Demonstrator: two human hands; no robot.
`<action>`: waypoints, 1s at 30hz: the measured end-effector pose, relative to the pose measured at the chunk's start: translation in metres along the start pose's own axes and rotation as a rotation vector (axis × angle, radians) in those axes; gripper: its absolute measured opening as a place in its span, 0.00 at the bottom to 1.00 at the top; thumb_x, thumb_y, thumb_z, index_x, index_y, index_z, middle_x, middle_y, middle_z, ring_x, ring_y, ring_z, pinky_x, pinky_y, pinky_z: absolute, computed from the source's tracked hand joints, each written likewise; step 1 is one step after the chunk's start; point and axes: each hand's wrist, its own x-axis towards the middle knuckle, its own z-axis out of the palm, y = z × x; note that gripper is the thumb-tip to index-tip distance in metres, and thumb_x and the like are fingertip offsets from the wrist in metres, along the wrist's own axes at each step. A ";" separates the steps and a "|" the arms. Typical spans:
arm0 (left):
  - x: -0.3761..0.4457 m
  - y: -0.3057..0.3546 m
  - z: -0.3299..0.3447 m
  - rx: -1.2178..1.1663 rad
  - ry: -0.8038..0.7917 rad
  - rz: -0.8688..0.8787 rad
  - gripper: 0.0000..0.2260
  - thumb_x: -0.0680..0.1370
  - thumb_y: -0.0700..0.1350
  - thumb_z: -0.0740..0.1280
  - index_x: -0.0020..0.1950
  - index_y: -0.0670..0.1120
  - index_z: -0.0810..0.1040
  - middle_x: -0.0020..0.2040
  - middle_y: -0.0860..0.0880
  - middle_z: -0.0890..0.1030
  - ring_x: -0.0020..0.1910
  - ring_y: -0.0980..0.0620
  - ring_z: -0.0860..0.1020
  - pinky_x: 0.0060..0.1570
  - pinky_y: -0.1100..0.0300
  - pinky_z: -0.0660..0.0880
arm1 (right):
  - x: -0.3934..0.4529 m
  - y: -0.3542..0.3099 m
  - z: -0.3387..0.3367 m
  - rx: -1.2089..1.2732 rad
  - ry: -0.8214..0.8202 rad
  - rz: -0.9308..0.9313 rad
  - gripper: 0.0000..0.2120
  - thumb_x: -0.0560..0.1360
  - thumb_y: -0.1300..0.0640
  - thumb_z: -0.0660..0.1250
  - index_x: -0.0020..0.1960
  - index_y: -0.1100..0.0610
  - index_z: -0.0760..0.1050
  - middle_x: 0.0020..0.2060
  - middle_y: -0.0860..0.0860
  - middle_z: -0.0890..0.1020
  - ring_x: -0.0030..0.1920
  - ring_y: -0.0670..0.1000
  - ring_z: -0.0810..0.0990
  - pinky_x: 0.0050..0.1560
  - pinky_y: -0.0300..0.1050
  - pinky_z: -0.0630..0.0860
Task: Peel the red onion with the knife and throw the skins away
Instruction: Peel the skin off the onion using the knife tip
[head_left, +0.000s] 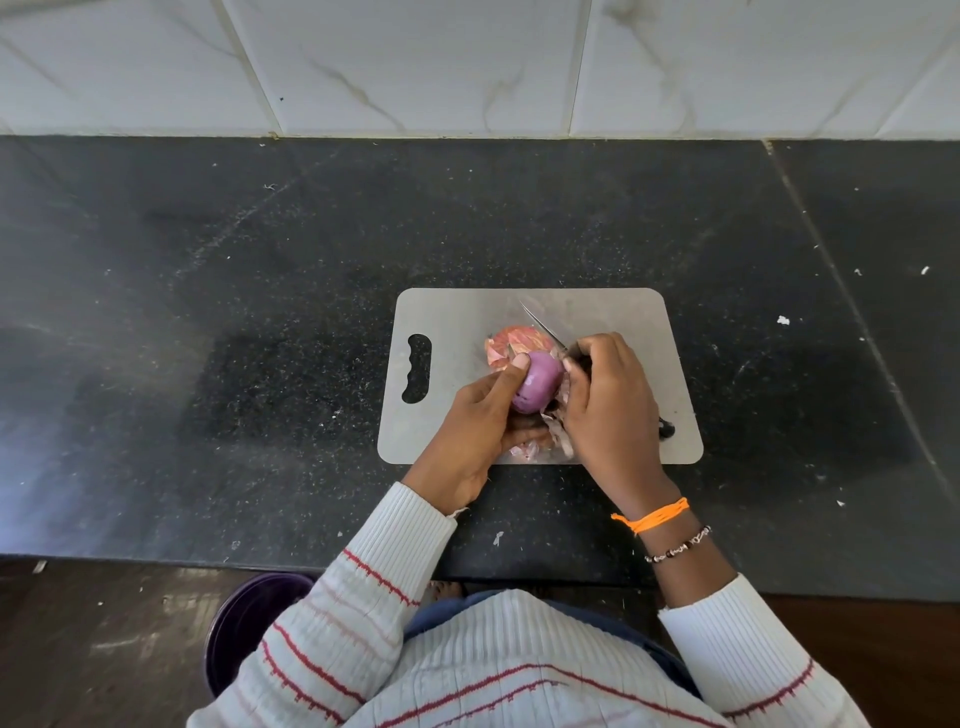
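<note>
The left hand (480, 421) grips the mostly bare red onion (537, 382); the right hand (608, 400) clasps the knife (543, 327); loose skins (517, 343) on the board (452, 317) await discarding

Glossy purple, mostly peeled red onion (537, 382) above loose papery skins (517, 340); thin knife (543, 327) blade, handle apparently hidden.
</note>
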 end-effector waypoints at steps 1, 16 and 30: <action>0.000 0.000 0.000 0.007 -0.007 0.005 0.18 0.80 0.52 0.57 0.58 0.39 0.77 0.47 0.41 0.82 0.40 0.52 0.81 0.41 0.64 0.80 | 0.000 0.002 0.000 0.000 -0.008 0.016 0.04 0.76 0.61 0.61 0.48 0.62 0.71 0.45 0.57 0.76 0.46 0.56 0.74 0.39 0.51 0.74; 0.005 0.003 -0.007 -0.018 -0.057 0.067 0.18 0.78 0.39 0.62 0.68 0.43 0.69 0.56 0.43 0.79 0.46 0.53 0.81 0.46 0.63 0.80 | 0.011 -0.005 -0.013 0.632 -0.175 0.325 0.09 0.76 0.63 0.65 0.53 0.57 0.80 0.49 0.50 0.83 0.51 0.45 0.81 0.54 0.41 0.77; 0.011 0.000 -0.006 -0.006 -0.034 0.039 0.21 0.81 0.55 0.50 0.56 0.42 0.75 0.40 0.47 0.83 0.36 0.55 0.80 0.38 0.65 0.78 | 0.013 0.001 -0.025 0.659 -0.303 0.403 0.19 0.68 0.46 0.71 0.54 0.53 0.73 0.49 0.44 0.80 0.49 0.37 0.78 0.44 0.28 0.73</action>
